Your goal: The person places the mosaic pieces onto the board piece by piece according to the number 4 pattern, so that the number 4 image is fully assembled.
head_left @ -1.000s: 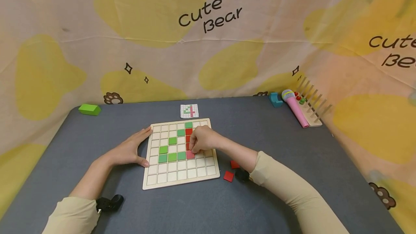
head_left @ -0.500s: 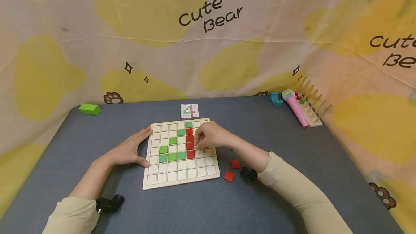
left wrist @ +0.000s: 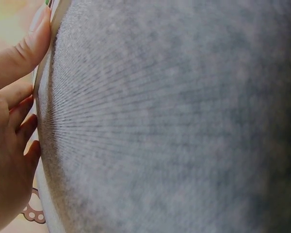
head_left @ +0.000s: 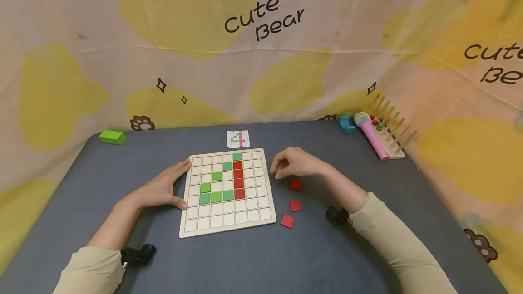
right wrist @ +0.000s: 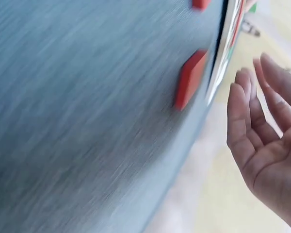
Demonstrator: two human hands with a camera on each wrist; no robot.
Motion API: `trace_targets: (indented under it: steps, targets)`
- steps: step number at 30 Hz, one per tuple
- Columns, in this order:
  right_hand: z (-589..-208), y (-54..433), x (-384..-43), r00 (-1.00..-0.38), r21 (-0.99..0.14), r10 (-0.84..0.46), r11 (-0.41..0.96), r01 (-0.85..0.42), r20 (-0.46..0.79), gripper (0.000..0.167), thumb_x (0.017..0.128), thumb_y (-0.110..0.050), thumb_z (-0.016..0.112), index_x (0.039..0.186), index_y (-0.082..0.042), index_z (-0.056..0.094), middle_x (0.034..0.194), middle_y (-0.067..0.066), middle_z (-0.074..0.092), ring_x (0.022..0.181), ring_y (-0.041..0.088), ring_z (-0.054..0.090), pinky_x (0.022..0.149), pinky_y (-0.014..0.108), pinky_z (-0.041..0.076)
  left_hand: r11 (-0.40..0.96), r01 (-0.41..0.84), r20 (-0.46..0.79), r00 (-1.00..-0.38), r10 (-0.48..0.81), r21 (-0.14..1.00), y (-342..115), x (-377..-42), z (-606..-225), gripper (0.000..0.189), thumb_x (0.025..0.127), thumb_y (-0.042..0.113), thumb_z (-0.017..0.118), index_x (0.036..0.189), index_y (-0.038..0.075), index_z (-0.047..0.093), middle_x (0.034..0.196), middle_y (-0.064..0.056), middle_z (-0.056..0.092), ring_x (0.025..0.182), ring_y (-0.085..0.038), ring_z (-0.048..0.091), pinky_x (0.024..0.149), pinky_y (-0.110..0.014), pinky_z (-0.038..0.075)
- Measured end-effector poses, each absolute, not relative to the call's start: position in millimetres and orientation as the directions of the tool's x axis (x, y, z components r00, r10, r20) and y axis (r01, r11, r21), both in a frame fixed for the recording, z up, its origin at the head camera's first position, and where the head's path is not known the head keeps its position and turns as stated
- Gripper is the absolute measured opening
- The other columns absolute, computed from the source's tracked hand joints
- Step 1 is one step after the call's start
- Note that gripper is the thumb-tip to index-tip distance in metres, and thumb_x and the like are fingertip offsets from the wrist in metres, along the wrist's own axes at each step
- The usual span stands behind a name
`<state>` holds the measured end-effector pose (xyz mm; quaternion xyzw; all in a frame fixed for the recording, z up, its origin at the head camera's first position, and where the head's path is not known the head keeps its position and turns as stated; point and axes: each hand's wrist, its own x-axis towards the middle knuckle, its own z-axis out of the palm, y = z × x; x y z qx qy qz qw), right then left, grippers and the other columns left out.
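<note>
A wooden grid board [head_left: 216, 219] lies on the dark table, with green square tiles [head_left: 216, 197] and a column of red square tiles [head_left: 238, 173] set in its cells. My left hand [head_left: 160, 188] rests against the board's left edge, thumb and fingers spread apart along it; the left wrist view shows the fingertips at that edge. Just right of the board, my right hand [head_left: 297, 162] hovers with loosely bent fingers and nothing in them. Below it are three loose red tiles, the nearest red tile [head_left: 296, 184] being close under the hand. The right wrist view shows one red tile [right wrist: 190, 80] blurred.
Behind the board lies a small pattern card [head_left: 238, 139] with a green and red figure 4. A green block [head_left: 112, 137] sits at the back left. At the back right are a blue block [head_left: 347, 124], a pink toy microphone [head_left: 372, 136] and a pegged wooden stand [head_left: 395, 142].
My right hand has let go of a red tile in the lowest cell of the red column and moved right, off the board. A third loose red tile is now uncovered. My left hand stays still.
</note>
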<state>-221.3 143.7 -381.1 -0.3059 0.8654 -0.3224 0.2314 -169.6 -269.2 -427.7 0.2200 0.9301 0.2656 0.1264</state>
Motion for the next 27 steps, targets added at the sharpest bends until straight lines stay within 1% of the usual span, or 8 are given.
trace_targets:
  steps: [6,10,16,21,27]
  targets:
    - [-387,169,-230,-0.635,-0.704,-0.717,0.607,-0.367,-0.287,0.017,0.086,-0.008,0.074,0.103,-0.008,0.074,0.096,0.005,0.076,0.085,0.008,0.068,0.078,0.024,0.055,0.76,0.341,-0.12,-0.87,0.478,0.553,-268,-169,-427,0.125,0.059,0.043,0.091,0.155,-0.003,0.024,0.163,-0.027,0.018,0.148,-0.055,0.015,0.112,-0.071,0.018]
    - [-388,180,-234,-0.6,-0.713,-0.724,0.615,-0.337,-0.341,0.023,0.085,0.0,0.07,0.108,-0.007,0.073,0.102,0.009,0.075,0.088,0.01,0.067,0.077,0.023,0.055,0.76,0.34,-0.122,-0.87,0.478,0.554,-268,-169,-427,0.125,0.06,0.043,0.091,0.155,-0.003,0.024,0.163,-0.027,0.018,0.148,-0.055,0.015,0.112,-0.071,0.018]
    - [-391,188,-239,-0.583,-0.709,-0.711,0.637,-0.301,-0.392,0.036,0.079,0.011,0.068,0.108,-0.009,0.074,0.101,0.007,0.072,0.088,0.013,0.062,0.078,0.023,0.054,0.761,0.337,-0.126,-0.87,0.477,0.554,-269,-170,-427,0.124,0.06,0.043,0.09,0.155,-0.003,0.024,0.164,-0.027,0.017,0.148,-0.055,0.015,0.112,-0.071,0.018]
    - [-394,189,-239,-0.582,-0.707,-0.702,0.649,-0.282,-0.411,0.041,0.076,0.012,0.071,0.108,-0.013,0.075,0.099,0.004,0.068,0.09,0.015,0.06,0.079,0.024,0.052,0.759,0.338,-0.124,-0.87,0.478,0.556,-268,-170,-428,0.125,0.059,0.043,0.091,0.155,-0.003,0.024,0.164,-0.027,0.017,0.148,-0.055,0.015,0.112,-0.071,0.018]
    - [-398,188,-238,-0.566,-0.7,-0.718,0.642,-0.312,-0.406,0.043,0.072,0.012,0.073,0.106,-0.015,0.075,0.096,0.003,0.062,0.09,0.017,0.055,0.076,0.024,0.05,0.758,0.34,-0.121,-0.87,0.479,0.556,-269,-170,-428,0.125,0.059,0.042,0.091,0.155,-0.003,0.024,0.164,-0.026,0.017,0.148,-0.054,0.015,0.113,-0.07,0.019]
